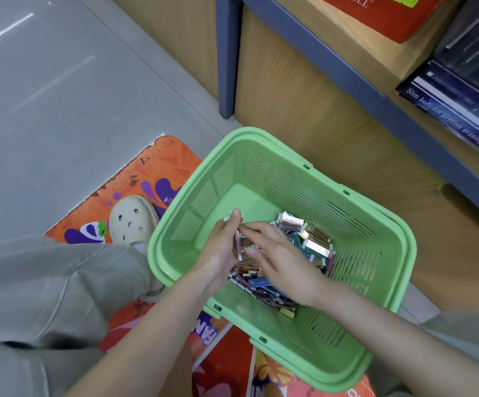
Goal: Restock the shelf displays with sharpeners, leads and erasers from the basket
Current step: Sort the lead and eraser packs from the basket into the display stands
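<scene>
Floor mat (158, 164); basket (264, 138); L hand (221, 249) grips packs (237, 243).

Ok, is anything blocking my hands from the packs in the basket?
Nothing visible. The green basket is open-topped, and both hands are already inside: the left hand grips a few packs, the right hand lies over the pile.

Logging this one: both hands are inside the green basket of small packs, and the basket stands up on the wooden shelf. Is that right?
Not quite. The head view shows the green basket down on the floor beside the wooden shelf, not on it. The left hand and right hand are both inside it, among the small packs.
</scene>
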`<act>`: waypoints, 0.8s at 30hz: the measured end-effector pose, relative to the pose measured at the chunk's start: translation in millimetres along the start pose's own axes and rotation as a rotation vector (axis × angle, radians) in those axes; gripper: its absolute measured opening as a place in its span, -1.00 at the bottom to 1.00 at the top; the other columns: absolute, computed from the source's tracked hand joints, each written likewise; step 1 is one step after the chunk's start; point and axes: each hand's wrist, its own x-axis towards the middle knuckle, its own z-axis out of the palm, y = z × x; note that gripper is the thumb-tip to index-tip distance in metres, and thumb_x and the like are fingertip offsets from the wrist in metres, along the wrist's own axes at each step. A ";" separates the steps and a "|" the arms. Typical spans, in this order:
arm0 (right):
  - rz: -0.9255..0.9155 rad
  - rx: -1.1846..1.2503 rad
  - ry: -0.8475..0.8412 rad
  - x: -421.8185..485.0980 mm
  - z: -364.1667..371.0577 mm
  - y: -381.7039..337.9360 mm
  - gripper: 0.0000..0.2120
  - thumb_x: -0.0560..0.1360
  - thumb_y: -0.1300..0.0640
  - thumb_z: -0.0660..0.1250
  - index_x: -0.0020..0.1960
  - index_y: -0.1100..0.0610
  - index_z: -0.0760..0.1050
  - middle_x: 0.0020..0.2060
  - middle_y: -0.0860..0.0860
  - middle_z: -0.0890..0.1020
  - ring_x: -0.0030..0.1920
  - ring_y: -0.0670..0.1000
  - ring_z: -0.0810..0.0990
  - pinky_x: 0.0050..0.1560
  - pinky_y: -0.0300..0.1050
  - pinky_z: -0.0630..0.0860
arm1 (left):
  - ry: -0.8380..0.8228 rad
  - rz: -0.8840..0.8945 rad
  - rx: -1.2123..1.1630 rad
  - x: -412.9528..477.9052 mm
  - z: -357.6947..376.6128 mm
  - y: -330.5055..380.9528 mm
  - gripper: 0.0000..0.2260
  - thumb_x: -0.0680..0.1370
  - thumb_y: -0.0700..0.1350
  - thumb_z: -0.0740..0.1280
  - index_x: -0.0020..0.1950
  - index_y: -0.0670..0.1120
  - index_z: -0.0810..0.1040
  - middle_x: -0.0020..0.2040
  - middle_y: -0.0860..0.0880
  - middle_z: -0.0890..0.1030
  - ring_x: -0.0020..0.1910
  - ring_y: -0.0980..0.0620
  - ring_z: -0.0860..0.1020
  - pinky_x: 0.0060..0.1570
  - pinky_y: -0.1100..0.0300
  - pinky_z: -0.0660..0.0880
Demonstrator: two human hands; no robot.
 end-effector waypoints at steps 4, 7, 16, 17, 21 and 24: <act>0.159 0.045 0.144 3.6 -2.9 50.1 -0.66 0.58 0.07 0.10 0.29 0.11 0.46 0.11 -0.13 0.48 0.13 -0.19 0.46 0.31 -0.15 0.40 | 0.065 0.003 0.063 0.8 -9.3 4.8 -0.58 0.62 0.13 0.06 0.24 -0.18 0.39 -0.06 -0.11 0.57 -0.37 0.04 0.48 -0.21 0.14 0.49; 0.389 -0.007 -0.100 0.8 16.6 86.9 -0.61 0.61 0.04 0.18 0.41 0.09 0.32 0.32 -0.03 0.40 0.24 -0.06 0.46 0.37 -0.03 0.33 | 0.071 0.013 0.122 1.2 -17.4 6.1 -0.55 0.62 0.15 0.00 0.21 -0.18 0.43 -0.09 -0.08 0.61 -0.43 0.07 0.46 -0.29 0.18 0.46; 0.505 -0.070 -0.268 -6.6 73.4 127.1 -0.13 0.44 -0.14 0.40 0.56 0.03 -0.02 0.52 -0.02 0.13 0.51 0.02 0.04 0.48 0.00 0.06 | 0.051 0.012 0.109 4.6 -26.0 -0.7 -0.54 0.64 0.11 -0.07 0.11 -0.18 0.47 -0.18 -0.07 0.62 -0.55 0.09 0.43 -0.52 0.30 0.41; 0.508 -0.073 -0.287 -3.5 74.5 127.9 -0.13 0.43 -0.17 0.40 0.56 0.03 0.00 0.50 -0.01 0.17 0.49 0.04 0.06 0.47 0.02 0.10 | 0.053 0.005 0.098 4.6 -25.2 -1.0 -0.54 0.64 0.11 -0.08 0.08 -0.17 0.47 -0.20 -0.08 0.62 -0.56 0.09 0.42 -0.53 0.31 0.39; 0.476 -0.287 -0.374 9.4 82.0 125.3 -0.21 0.44 -0.29 0.30 0.52 0.03 0.14 0.38 0.06 0.31 0.39 0.10 0.20 0.39 0.01 0.17 | 0.058 -0.042 0.068 6.3 -22.0 -3.0 -0.54 0.64 0.13 -0.09 0.01 -0.15 0.48 -0.21 -0.08 0.60 -0.58 0.08 0.40 -0.54 0.32 0.37; 0.466 -0.474 -0.393 21.3 85.1 124.5 -0.22 0.42 -0.38 0.22 0.47 0.06 0.23 0.30 0.08 0.35 0.35 0.10 0.24 0.35 0.00 0.18 | 0.056 -0.050 0.067 5.8 -21.2 -2.1 -0.53 0.64 0.12 -0.10 -0.01 -0.14 0.49 -0.20 -0.09 0.60 -0.57 0.09 0.42 -0.53 0.31 0.39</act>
